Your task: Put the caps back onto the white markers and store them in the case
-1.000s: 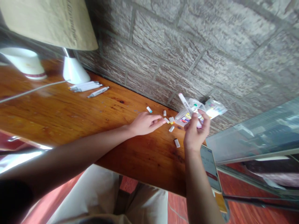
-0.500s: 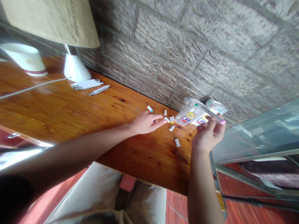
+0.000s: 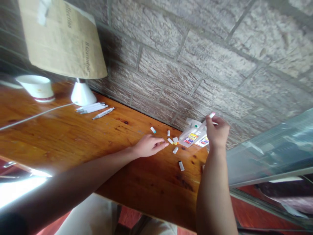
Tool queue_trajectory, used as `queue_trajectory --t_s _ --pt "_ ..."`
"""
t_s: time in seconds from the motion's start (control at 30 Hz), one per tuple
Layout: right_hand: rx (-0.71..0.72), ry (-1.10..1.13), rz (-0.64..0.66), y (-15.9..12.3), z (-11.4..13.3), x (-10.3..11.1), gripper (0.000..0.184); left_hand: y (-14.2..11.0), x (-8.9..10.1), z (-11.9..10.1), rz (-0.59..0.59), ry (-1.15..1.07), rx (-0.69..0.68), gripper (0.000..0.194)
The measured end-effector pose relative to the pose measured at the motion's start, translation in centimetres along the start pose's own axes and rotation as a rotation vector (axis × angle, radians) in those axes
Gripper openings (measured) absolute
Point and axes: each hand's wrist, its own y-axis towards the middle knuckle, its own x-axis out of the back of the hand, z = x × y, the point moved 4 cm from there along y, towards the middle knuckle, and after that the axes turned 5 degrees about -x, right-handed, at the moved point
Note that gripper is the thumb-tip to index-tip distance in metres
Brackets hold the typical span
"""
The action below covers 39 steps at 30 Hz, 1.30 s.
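My right hand (image 3: 219, 133) is raised over the right end of the desk, its fingers closed on a marker (image 3: 212, 115) with a pink end showing above them; most of the marker is hidden. Just left of and below that hand stand clear plastic cases (image 3: 187, 138) with yellow-and-red labels. My left hand (image 3: 147, 146) lies on the wood, fingers stretched out and holding nothing. Its fingertips are close to a white marker cap (image 3: 170, 141). Several more caps are scattered about, among them one with a teal edge (image 3: 153, 130) and one with a black edge (image 3: 181, 165).
Several pale markers (image 3: 94, 108) lie by the white lamp base (image 3: 83, 94). A paper cup (image 3: 37, 88) stands farther left, and a white cord (image 3: 36, 114) crosses the desk. A brick wall (image 3: 161, 65) rises behind; a glassy panel (image 3: 271, 150) borders the right side.
The view has tilted upward. My right hand has turned and moved leftward beside the cases, so the marker's pink end points up instead of right. My left hand has drawn slightly back from the caps.
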Motion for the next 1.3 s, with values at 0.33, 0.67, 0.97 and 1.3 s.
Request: queue_trajectory --t_s 0.33,0.67,0.97,1.3 --pt "-0.029 0.125 0.368 1.4 -0.9 -1.2 0.010 0.1 -0.1 0.1 0.059 -0.073 0.072 0.040" --pt "-0.162 0.154 0.417 0.6 0.6 0.0 0.015 0.0 0.2 1.3 0.053 -0.036 0.118 0.033" --pt "0.284 0.341 0.235 -3.5 6.8 0.3 0.014 0.9 3.9 4.3 -0.151 0.167 0.208 0.030" --pt "0.246 0.264 0.314 -14.7 4.6 -9.2 0.044 0.4 3.5 6.6 -0.034 0.285 0.381 0.030"
